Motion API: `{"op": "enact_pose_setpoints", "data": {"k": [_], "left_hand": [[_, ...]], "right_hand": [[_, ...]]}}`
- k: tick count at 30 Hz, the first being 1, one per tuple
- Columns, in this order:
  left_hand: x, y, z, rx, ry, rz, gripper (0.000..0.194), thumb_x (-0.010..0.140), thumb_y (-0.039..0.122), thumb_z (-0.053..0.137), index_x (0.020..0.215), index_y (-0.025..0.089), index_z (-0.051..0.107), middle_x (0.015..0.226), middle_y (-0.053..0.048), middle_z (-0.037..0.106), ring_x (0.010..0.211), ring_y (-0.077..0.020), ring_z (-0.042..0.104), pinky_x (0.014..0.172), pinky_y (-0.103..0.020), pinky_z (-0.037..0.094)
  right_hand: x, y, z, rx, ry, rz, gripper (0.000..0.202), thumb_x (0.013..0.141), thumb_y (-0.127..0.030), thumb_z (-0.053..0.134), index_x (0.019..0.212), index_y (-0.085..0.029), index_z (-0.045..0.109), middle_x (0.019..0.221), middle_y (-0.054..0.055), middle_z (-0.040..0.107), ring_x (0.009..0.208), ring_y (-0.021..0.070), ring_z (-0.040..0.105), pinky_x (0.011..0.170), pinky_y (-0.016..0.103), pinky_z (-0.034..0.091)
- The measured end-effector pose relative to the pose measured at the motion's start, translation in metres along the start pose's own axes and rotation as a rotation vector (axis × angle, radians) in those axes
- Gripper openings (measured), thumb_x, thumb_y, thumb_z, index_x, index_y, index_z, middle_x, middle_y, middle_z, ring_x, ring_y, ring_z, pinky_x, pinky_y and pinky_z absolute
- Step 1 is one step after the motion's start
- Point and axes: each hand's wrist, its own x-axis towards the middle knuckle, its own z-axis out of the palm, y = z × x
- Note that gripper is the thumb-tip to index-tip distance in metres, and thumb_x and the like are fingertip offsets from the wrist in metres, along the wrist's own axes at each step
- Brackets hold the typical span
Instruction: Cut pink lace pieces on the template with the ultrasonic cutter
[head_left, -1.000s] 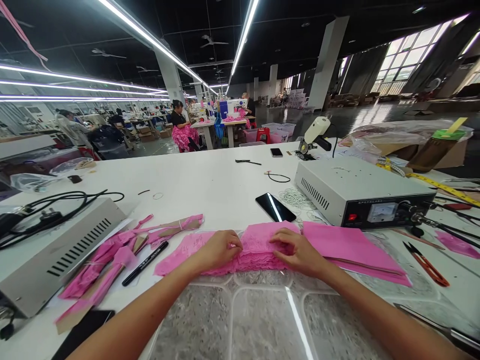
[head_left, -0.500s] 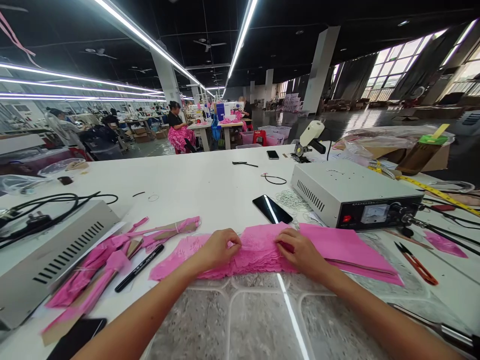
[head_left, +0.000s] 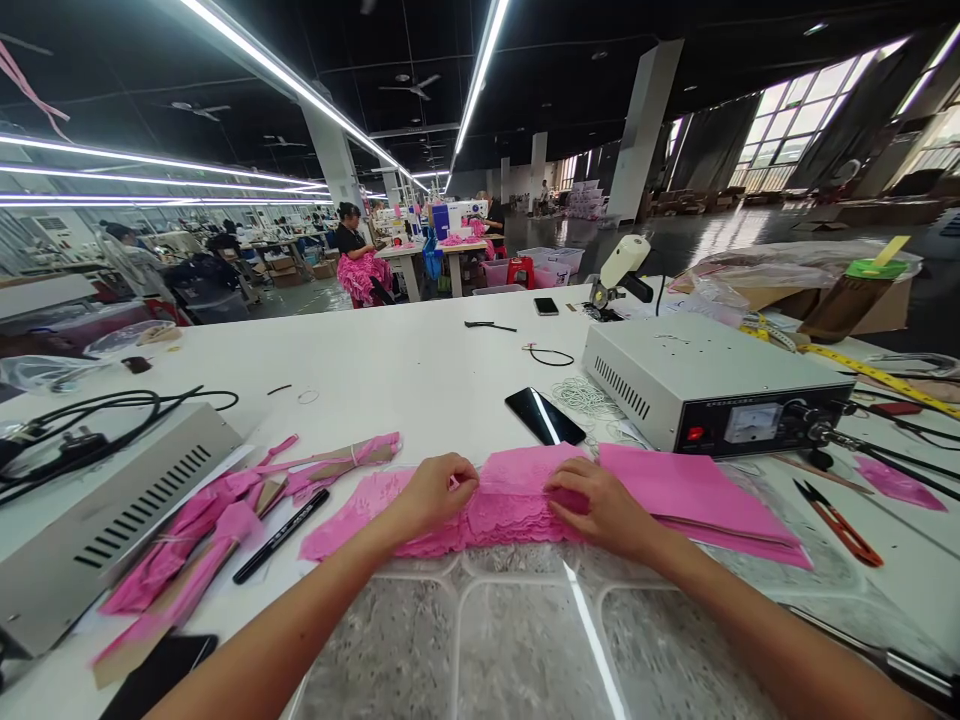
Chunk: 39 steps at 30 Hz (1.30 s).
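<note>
A layered stack of pink lace fabric (head_left: 517, 515) lies across the near part of the table, over a grey marbled mat (head_left: 517, 640). My left hand (head_left: 442, 490) pinches the upper lace layer, thumb and forefinger pressed together. On the other side of the stack, my right hand (head_left: 589, 500) grips the same lace, its fingers curled and the fingertips partly hidden. Smooth pink fabric pieces (head_left: 697, 500) lie to the right, partly under my right wrist. Just beyond the stack is a black phone (head_left: 544, 416).
Grey metal boxes stand right (head_left: 712, 380) and left (head_left: 127, 510). Orange-handled snips (head_left: 840, 525) and a metal-tipped tool (head_left: 885, 660) lie right. Pink strips (head_left: 187, 540) and a black marker (head_left: 281, 535) lie left. A white cutting machine (head_left: 622, 265) stands beyond. A person (head_left: 356, 250) sits farther off.
Both hands have shifted very slightly left, still at the lace. A little more of the top layer shows flat between them.
</note>
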Motion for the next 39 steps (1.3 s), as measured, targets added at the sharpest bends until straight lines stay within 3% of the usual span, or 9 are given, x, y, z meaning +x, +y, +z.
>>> {"op": "enact_pose_setpoints", "data": {"k": [5, 10, 15, 19, 24, 28, 32, 36, 39], "left_hand": [[-0.012, -0.002, 0.009, 0.031, -0.041, 0.068, 0.021, 0.094, 0.024, 0.063, 0.076, 0.014, 0.061, 0.082, -0.001, 0.064, 0.081, -0.0148, 0.062, 0.077, -0.033, 0.052], [-0.015, -0.008, 0.017, 0.047, -0.025, 0.084, 0.016, 0.092, 0.021, 0.064, 0.077, 0.014, 0.061, 0.086, -0.001, 0.063, 0.085, -0.0158, 0.061, 0.080, -0.034, 0.051], [-0.011, -0.005, 0.009, -0.020, 0.059, 0.096, 0.017, 0.085, 0.005, 0.054, 0.076, 0.016, 0.063, 0.083, -0.002, 0.064, 0.082, -0.0161, 0.060, 0.077, -0.029, 0.048], [-0.018, 0.001, -0.002, -0.082, 0.109, 0.133, 0.019, 0.084, 0.007, 0.049, 0.077, 0.018, 0.063, 0.086, -0.003, 0.064, 0.086, -0.0169, 0.060, 0.079, -0.027, 0.046], [-0.070, 0.006, -0.008, -0.125, 0.004, 0.216, 0.019, 0.083, 0.007, 0.049, 0.077, 0.019, 0.062, 0.088, -0.001, 0.063, 0.080, -0.0132, 0.060, 0.072, -0.022, 0.045], [-0.125, 0.003, -0.004, -0.058, -0.206, 0.201, 0.017, 0.083, 0.006, 0.050, 0.077, 0.020, 0.058, 0.089, 0.000, 0.061, 0.076, -0.0118, 0.059, 0.066, -0.020, 0.041], [-0.161, 0.001, -0.006, 0.078, -0.380, 0.116, 0.018, 0.084, 0.004, 0.052, 0.074, 0.019, 0.054, 0.091, 0.000, 0.060, 0.077, -0.0126, 0.060, 0.066, -0.022, 0.040], [-0.171, 0.003, -0.014, 0.209, -0.425, 0.105, 0.016, 0.086, 0.007, 0.055, 0.075, 0.019, 0.057, 0.090, -0.001, 0.060, 0.076, -0.0149, 0.061, 0.067, -0.025, 0.042], [-0.168, 0.004, -0.015, 0.280, -0.342, 0.125, 0.018, 0.089, 0.011, 0.055, 0.074, 0.018, 0.059, 0.085, -0.002, 0.061, 0.073, -0.0160, 0.060, 0.066, -0.026, 0.043]], "right_hand": [[0.001, 0.002, 0.001, 0.000, -0.027, -0.002, 0.013, 0.086, -0.015, 0.056, 0.081, -0.020, 0.066, 0.083, 0.007, 0.068, 0.080, 0.0204, 0.062, 0.071, 0.035, 0.052], [0.002, 0.004, 0.003, -0.009, -0.009, 0.001, 0.016, 0.088, -0.015, 0.054, 0.076, -0.020, 0.062, 0.077, 0.005, 0.067, 0.075, 0.0198, 0.061, 0.067, 0.034, 0.051], [0.003, 0.007, 0.000, -0.015, 0.060, -0.012, 0.013, 0.089, -0.015, 0.053, 0.080, -0.020, 0.060, 0.081, 0.005, 0.067, 0.076, 0.0182, 0.062, 0.067, 0.031, 0.052], [-0.001, 0.004, -0.007, -0.053, 0.131, -0.039, 0.013, 0.088, -0.011, 0.050, 0.085, -0.020, 0.059, 0.082, 0.006, 0.067, 0.075, 0.0192, 0.062, 0.067, 0.032, 0.051], [-0.031, -0.033, -0.015, -0.082, 0.134, -0.114, 0.018, 0.087, -0.006, 0.048, 0.087, -0.020, 0.059, 0.080, 0.006, 0.066, 0.073, 0.0185, 0.059, 0.064, 0.030, 0.047], [-0.065, -0.081, -0.002, -0.043, -0.069, -0.214, 0.027, 0.078, 0.002, 0.046, 0.086, -0.020, 0.059, 0.077, 0.004, 0.066, 0.068, 0.0171, 0.057, 0.061, 0.028, 0.043], [-0.084, -0.116, 0.017, 0.051, -0.259, -0.260, 0.026, 0.069, 0.004, 0.052, 0.078, -0.020, 0.058, 0.076, 0.003, 0.067, 0.067, 0.0161, 0.059, 0.060, 0.027, 0.042], [-0.068, -0.116, 0.023, 0.127, -0.323, -0.252, 0.024, 0.076, 0.001, 0.052, 0.080, -0.020, 0.061, 0.076, 0.003, 0.067, 0.068, 0.0148, 0.061, 0.060, 0.025, 0.044], [-0.034, -0.094, 0.024, 0.088, -0.170, -0.190, 0.020, 0.088, -0.008, 0.049, 0.090, -0.019, 0.065, 0.083, 0.006, 0.069, 0.072, 0.0156, 0.064, 0.064, 0.025, 0.048]]}}
